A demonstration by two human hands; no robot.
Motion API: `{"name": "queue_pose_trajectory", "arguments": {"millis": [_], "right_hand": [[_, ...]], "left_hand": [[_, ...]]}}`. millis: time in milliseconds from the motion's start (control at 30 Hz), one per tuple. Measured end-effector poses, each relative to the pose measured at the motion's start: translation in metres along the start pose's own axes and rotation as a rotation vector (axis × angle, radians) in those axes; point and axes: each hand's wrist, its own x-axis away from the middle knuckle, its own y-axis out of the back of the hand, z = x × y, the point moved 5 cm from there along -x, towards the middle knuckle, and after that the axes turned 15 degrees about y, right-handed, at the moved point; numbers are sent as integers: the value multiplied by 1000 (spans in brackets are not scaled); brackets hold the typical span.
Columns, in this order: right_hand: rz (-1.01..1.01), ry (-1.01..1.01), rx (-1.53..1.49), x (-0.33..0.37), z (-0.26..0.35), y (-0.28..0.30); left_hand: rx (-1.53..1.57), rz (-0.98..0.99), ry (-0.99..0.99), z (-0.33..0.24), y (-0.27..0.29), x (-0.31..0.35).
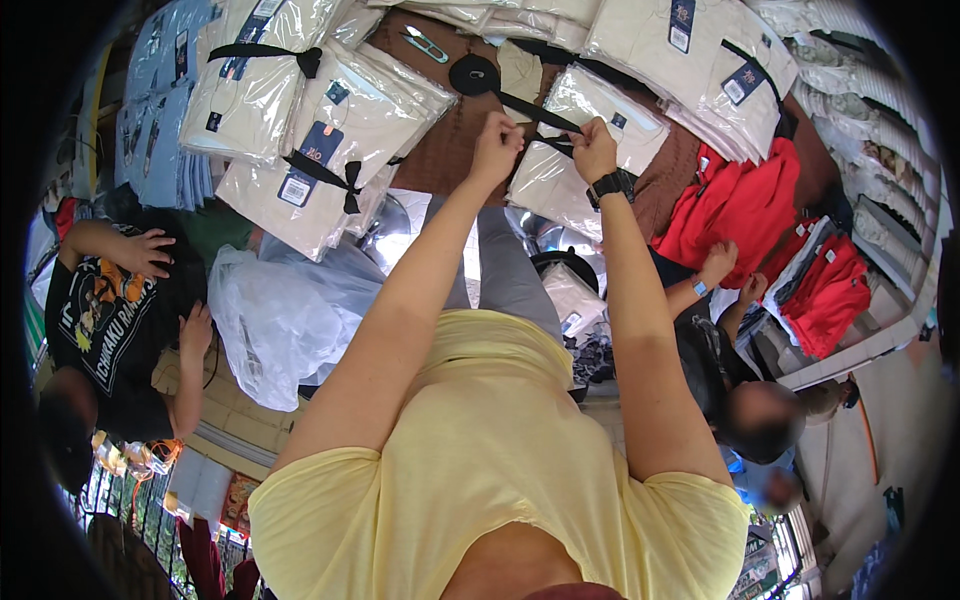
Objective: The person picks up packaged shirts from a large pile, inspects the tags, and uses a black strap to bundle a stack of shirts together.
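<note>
A flat roll of black ribbon point(474, 75) lies on the brown cloth ahead of me, and its strip point(535, 110) stretches right to my right hand. My right hand point(595, 152), with a dark watch at the wrist, pinches the ribbon over a stack of bagged cream garments point(632, 150). A further piece of black ribbon crosses that stack beside the right fingers. Below the strip, my left hand point(496, 150) is closed at the stack's left edge; whatever its fingers hold, if anything, is hidden. Thread snips point(426, 44) with a teal handle lie beyond the roll.
Cream garment stacks tied with black ribbon point(322, 172) stand left and far right. Folded blue garments point(160, 110) are far left; red garments point(735, 215) lie right. Two people sit at either side, one hand point(718, 262) on the red cloth. A plastic bag point(270, 320) hangs left.
</note>
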Motion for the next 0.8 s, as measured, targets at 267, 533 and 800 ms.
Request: {"name": "queue_pose_trajectory", "arguments": {"millis": [267,533,800], "right_hand": [[66,-118,-578,-1,27,-21],[85,14,-120,-6,40,13],[75,110,370,71,82,42]], "left_hand": [[-387,-163,-277,-12,-11,3],[-547,-276,-153,3,-6,-11],[-242,13,173,28,-13,-11]]}}
